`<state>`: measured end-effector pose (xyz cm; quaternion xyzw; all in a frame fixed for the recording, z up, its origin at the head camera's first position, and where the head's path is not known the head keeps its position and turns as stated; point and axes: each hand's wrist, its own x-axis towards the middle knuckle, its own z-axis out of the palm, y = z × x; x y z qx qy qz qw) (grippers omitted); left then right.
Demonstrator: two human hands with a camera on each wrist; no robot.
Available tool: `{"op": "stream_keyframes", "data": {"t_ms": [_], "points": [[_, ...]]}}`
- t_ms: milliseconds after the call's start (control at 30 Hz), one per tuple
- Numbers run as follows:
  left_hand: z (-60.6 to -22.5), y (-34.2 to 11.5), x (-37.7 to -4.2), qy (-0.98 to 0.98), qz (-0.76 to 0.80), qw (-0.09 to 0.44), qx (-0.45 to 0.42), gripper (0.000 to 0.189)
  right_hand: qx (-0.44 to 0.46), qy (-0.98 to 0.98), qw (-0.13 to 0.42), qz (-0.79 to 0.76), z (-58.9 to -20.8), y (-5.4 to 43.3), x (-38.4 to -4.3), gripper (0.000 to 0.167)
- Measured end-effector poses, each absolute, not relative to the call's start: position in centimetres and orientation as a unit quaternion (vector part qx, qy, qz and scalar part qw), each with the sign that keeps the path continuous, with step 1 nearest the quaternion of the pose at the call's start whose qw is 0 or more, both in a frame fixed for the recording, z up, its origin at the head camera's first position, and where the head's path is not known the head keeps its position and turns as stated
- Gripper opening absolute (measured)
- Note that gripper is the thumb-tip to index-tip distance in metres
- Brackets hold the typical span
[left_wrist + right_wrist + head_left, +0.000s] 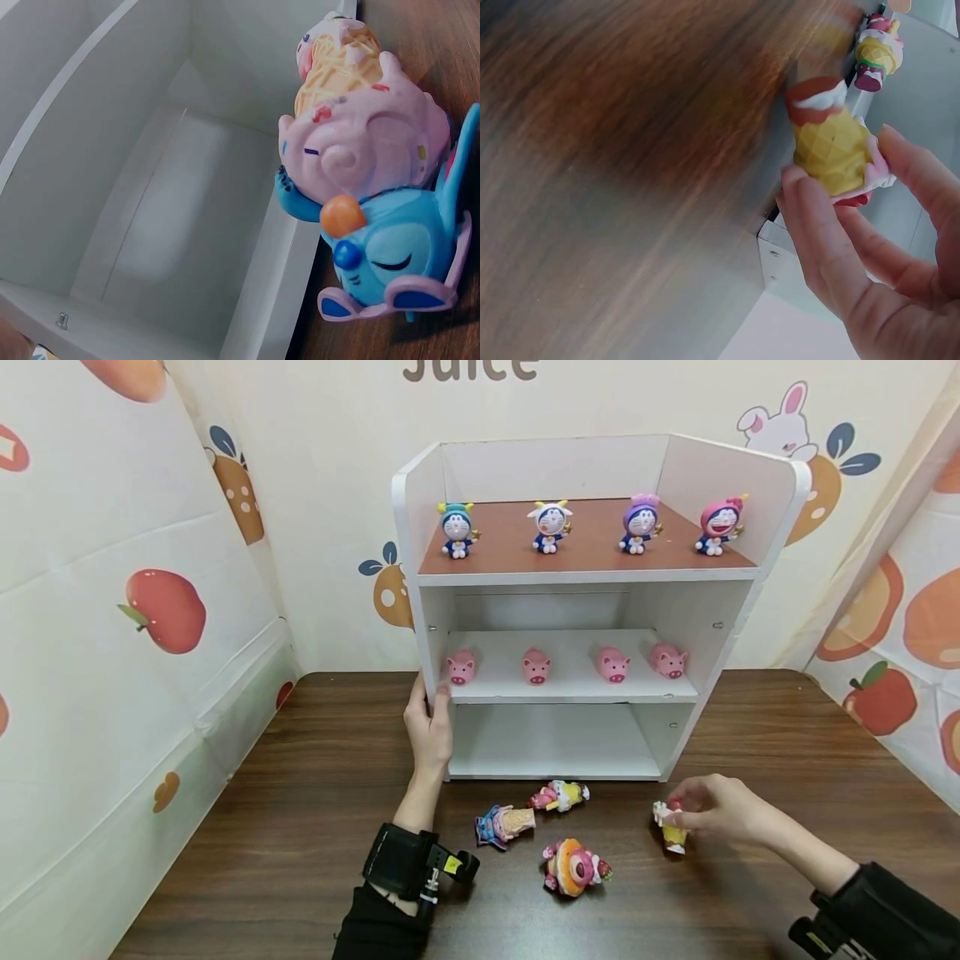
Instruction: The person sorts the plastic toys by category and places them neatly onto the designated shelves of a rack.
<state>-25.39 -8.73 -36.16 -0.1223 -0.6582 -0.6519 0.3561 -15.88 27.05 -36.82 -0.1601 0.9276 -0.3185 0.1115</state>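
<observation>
My left hand [431,731] grips the left side panel of a small white shelf unit [585,578], thumb in front. At the lower right, my right hand [723,806] pinches a yellow ice-cream-cone figurine [674,838] between thumb and fingers, just above or on the table. The right wrist view shows its waffle cone [834,150], with the brown-and-white end pointing away from the palm. Between the hands lie a blue-eared ice-cream figurine [492,827], a pink-and-yellow cone figurine [564,795] and a pink figurine with an orange ring [573,867].
Several hooded blue cat figurines [551,527] stand on the brown top level. Several pink pig heads [536,667] sit along the middle shelf. The bottom level [551,742] has a bare white floor. Fruit-printed sheets [90,635] hang at both sides of the wooden table [300,827].
</observation>
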Motion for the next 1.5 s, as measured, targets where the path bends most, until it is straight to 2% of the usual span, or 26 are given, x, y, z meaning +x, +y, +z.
{"op": "stream_keyframes", "data": {"t_ms": [133,467,633,1267,1500], "points": [[-36.1,-8.7,-25.4,-0.659,-0.652,0.355,-0.121,0.043,-0.193,0.94,0.046,-0.279,-37.0,26.7,-15.8,0.024],[-36.1,-8.7,-25.4,-0.658,-0.653,0.354,-0.122,0.043,-0.251,0.918,-0.053,-0.304,-37.6,25.7,-15.7,0.029],[-36.1,-8.7,-25.4,-0.658,-0.653,0.354,-0.122,0.043,-0.279,0.913,-0.093,-0.282,-38.1,25.4,-15.5,0.036],[-36.2,-8.7,-25.3,-0.658,-0.655,0.351,-0.121,0.044,-0.263,0.926,-0.089,-0.254,-38.1,25.1,-14.9,0.048],[-36.0,-8.7,-25.4,-0.655,-0.655,0.356,-0.122,0.043,-0.19,0.956,-0.105,-0.195,-36.9,24.1,-14.4,0.039]]}}
